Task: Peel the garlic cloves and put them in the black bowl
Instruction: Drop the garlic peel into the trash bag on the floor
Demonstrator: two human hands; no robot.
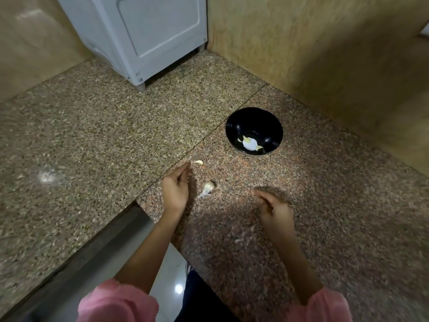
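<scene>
A black bowl (254,130) stands on the speckled granite counter (325,205) and holds a few pale peeled cloves (246,140) at its bottom. One loose garlic clove (199,162) lies on the counter just beyond my left hand (175,185). A garlic piece with papery skin (207,188) lies right of that hand, apart from it. My left hand hovers with fingers loosely curled and holds nothing. My right hand (274,209) is to the right, blurred, fingers loosely curled, with nothing visible in it.
A white appliance (144,33) stands at the back of the counter against the tan wall (325,43). The counter's front edge cuts in below my left forearm, with floor beneath. Bits of garlic skin (239,240) lie near my right forearm.
</scene>
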